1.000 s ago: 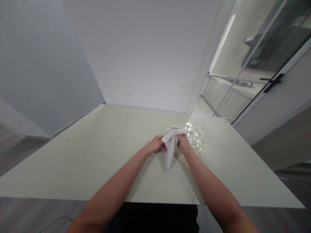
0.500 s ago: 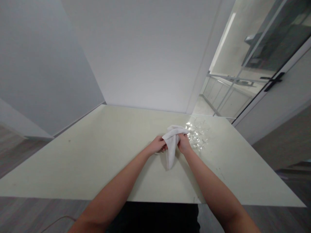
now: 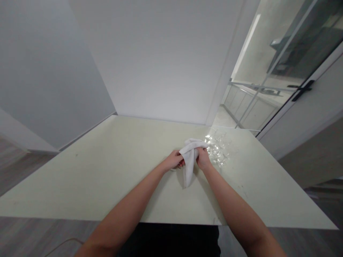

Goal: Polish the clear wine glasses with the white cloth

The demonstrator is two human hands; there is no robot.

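Note:
A white cloth (image 3: pixel 189 160) is bunched between my two hands above the tabletop, one end hanging down toward me. My left hand (image 3: pixel 174 160) has its fingers closed at the cloth's left edge; the fingertips are partly hidden behind it. On the other side my right hand (image 3: pixel 203 157) grips the cloth, its fingers folded under the upper part. Just beyond my right hand lies a spread of clear, shiny pieces (image 3: pixel 218 148), too glossy to name. Something pale and rounded shows partly beneath my left hand, mostly covered.
The pale table (image 3: pixel 93 171) reaches out to both sides, its back edge against a white wall (image 3: pixel 160 64). At the right stands a glazed door (image 3: pixel 268 85) with a black handle (image 3: pixel 302 90). A thin cable (image 3: pixel 65 242) lies on the floor at lower left.

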